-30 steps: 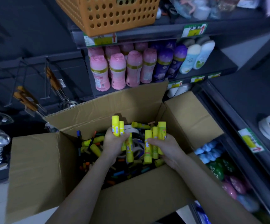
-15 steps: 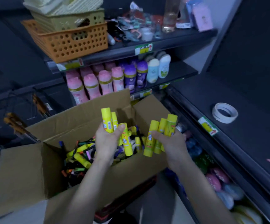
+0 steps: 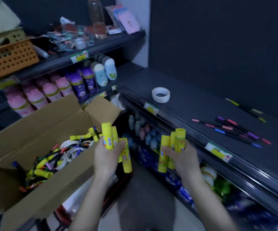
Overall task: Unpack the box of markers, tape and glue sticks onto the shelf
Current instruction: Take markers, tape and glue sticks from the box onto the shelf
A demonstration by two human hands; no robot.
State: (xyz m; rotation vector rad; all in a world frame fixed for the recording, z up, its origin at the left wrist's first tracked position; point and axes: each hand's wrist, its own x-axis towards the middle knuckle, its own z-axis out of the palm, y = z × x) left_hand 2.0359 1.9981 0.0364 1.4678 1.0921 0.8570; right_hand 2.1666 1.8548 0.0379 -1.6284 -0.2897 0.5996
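Note:
My left hand (image 3: pixel 107 155) grips a bunch of yellow glue sticks (image 3: pixel 107 137), held just past the right edge of the open cardboard box (image 3: pixel 68 177). My right hand (image 3: pixel 184 157) holds three more yellow glue sticks (image 3: pixel 172 147) in front of the dark shelf (image 3: pixel 193 104) on the right. Inside the box lie markers, tape rolls (image 3: pixel 70 151) and more glue sticks, all jumbled. On the shelf lie one roll of white tape (image 3: pixel 161 94) and several markers (image 3: pixel 235 129).
Pink and purple bottles (image 3: pixel 51 92) fill the shelf behind the box. An orange basket (image 3: pixel 8 59) and loose clutter sit on the shelf above. Packaged goods crowd the lower shelf under the dark shelf's edge, right of my knees.
Both hands lifted the glue sticks out of the box and carried them right, toward the dark shelf. My view swung right, bringing the markers on the shelf into sight.

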